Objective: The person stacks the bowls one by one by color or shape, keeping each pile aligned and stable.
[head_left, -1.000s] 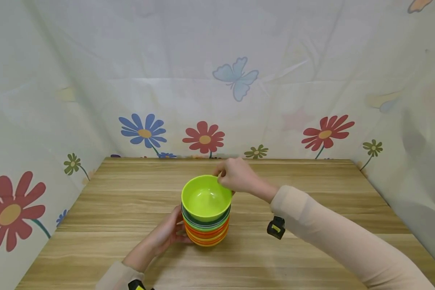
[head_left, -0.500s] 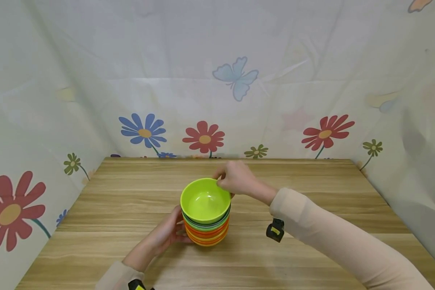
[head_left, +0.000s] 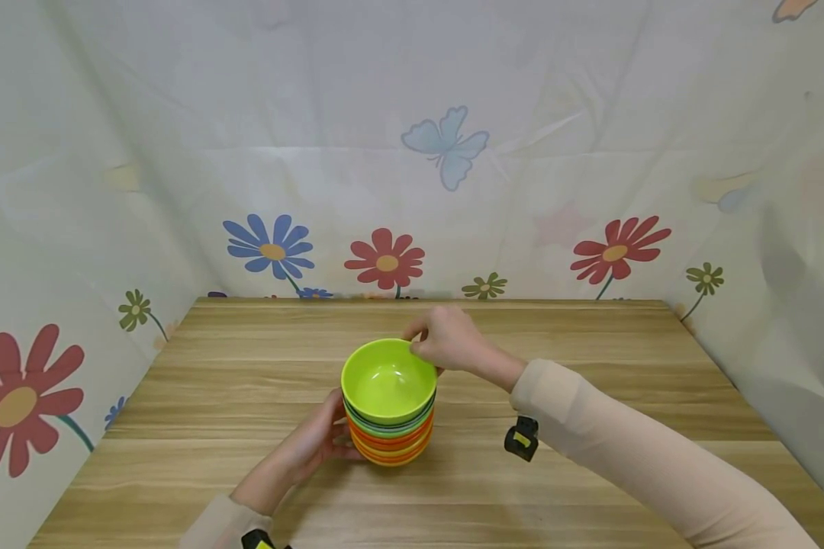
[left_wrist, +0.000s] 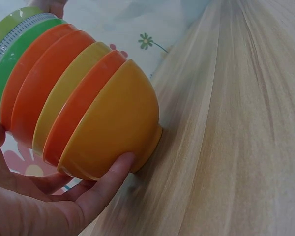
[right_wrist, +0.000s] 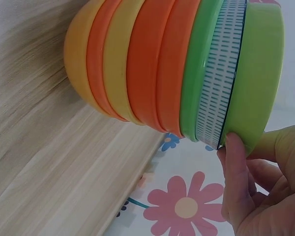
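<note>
A nested stack of bowls (head_left: 389, 442) stands upright on the wooden table, with orange, yellow and green bands. Topmost is a lime green bowl (head_left: 388, 381), its inside empty; beneath it comes a white bowl with a dashed pattern (right_wrist: 225, 73). My right hand (head_left: 449, 338) pinches the lime bowl's far right rim between thumb and fingers. On the left side, my left hand (head_left: 316, 438) holds the stack, its fingers spread along several bowls. One of its fingertips (left_wrist: 122, 162) lies on the lowest, amber bowl (left_wrist: 115, 118). Other fingers are partly hidden behind the stack.
The wood-grain table (head_left: 590, 473) reaches back to a white cloth backdrop (head_left: 522, 191) with printed flowers and a butterfly. Black straps with yellow marks, one at the right wrist (head_left: 522, 438), hang by both sleeves.
The lime green bowl has moved slightly down onto the stack and levelled with my right hand, covering more of the bowl below. My left hand has stayed in place.
</note>
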### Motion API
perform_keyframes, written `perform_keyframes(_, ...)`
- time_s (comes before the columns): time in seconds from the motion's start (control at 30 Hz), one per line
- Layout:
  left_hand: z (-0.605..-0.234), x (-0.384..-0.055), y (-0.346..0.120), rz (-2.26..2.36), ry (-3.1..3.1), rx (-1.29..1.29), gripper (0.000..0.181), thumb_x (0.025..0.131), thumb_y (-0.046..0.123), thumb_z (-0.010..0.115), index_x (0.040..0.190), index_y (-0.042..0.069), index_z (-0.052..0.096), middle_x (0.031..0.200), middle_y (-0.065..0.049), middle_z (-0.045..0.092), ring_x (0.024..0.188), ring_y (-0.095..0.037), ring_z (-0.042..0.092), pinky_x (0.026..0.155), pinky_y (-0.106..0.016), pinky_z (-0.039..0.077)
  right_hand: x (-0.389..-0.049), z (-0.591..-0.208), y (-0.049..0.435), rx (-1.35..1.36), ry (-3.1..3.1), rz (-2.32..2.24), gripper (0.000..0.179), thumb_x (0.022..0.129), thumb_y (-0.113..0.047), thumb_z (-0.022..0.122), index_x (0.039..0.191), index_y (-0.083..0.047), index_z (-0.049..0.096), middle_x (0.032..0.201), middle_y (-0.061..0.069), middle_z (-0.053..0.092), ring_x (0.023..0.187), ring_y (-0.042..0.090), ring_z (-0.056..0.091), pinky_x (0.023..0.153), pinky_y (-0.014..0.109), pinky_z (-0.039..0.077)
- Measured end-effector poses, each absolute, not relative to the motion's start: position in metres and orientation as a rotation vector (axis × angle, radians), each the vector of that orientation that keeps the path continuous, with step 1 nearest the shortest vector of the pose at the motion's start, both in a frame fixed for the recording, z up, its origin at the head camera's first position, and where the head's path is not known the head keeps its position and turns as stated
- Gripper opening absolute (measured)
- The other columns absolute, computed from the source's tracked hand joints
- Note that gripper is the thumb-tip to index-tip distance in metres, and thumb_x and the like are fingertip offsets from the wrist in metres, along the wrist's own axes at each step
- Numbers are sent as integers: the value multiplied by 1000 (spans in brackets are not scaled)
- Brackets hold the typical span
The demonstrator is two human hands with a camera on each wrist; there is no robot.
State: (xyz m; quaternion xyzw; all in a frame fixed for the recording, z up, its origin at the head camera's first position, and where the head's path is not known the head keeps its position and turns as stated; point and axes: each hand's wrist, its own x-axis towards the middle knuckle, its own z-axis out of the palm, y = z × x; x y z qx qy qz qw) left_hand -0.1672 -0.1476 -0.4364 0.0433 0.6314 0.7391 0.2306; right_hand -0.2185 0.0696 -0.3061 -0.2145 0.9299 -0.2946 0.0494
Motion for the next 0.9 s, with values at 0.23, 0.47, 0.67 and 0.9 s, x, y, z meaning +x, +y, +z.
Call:
perform_keyframes(0.23,-437,-167,-148,2031,1738,123,62,95,50,32,133,1,35,128,-22,42,104,-26,55,80,-49,52,-218,-306,69,-667,2848,-892,19,83,-6,61,99,-6,72,85,10,69,45,7,58,43,19,49)
perform_keyframes(0.47,-438,-168,-148,2020,1762,110,62,94,52,34,130,1,38,121,-20,46,97,-24,57,79,-48,53,-218,-307,68,-703,2888,-843,20,83,-6,61,99,-8,72,78,7,67,42,6,56,43,19,48)
perform_keyframes(0.67,-438,-168,-148,2018,1768,105,64,93,53,35,130,1,39,121,-19,47,96,-24,57,78,-48,53,-218,-306,69,-710,2892,-833,20,83,-7,61,100,-8,72,79,7,68,43,6,56,43,18,48)
perform_keyframes(0.9,-438,-168,-148,2019,1762,105,64,94,53,34,131,1,38,122,-19,46,98,-24,56,79,-48,53,-220,-307,70,-706,2858,-855,21,84,-9,61,102,-8,71,86,10,69,45,6,58,44,19,49)
